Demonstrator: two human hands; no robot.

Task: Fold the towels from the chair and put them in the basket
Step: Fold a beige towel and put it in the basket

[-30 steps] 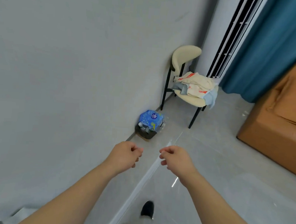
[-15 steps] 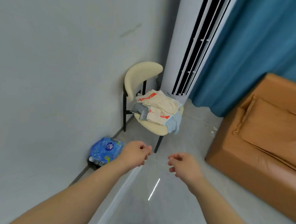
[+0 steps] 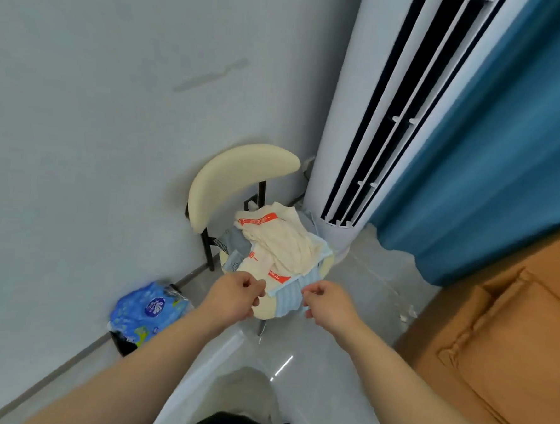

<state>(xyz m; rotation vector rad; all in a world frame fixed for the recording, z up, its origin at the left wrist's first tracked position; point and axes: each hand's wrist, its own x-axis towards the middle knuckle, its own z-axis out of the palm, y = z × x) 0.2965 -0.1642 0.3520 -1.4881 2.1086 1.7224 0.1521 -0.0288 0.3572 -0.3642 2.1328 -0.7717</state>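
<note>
A heap of towels lies on the cream chair (image 3: pixel 241 173) in the corner: a cream towel with orange print (image 3: pixel 286 245) on top, a light blue towel (image 3: pixel 288 297) hanging over the seat's front edge, and a grey one (image 3: pixel 237 245) at the left. My left hand (image 3: pixel 235 296) and my right hand (image 3: pixel 327 301) are held out in front of the seat, on either side of the blue towel's hanging edge. Both have their fingers curled in and hold nothing I can see. No basket is in view.
A white tower air conditioner (image 3: pixel 376 119) stands right behind the chair, with a blue curtain (image 3: pixel 505 143) beside it. An orange sofa (image 3: pixel 511 324) fills the right side. By the wall at the left sits a small dark bin topped with a blue packet (image 3: pixel 148 312).
I have come up to the chair: it grew from a small shape far off to right in front of me. Both hands stayed curled and now reach the seat's front edge.
</note>
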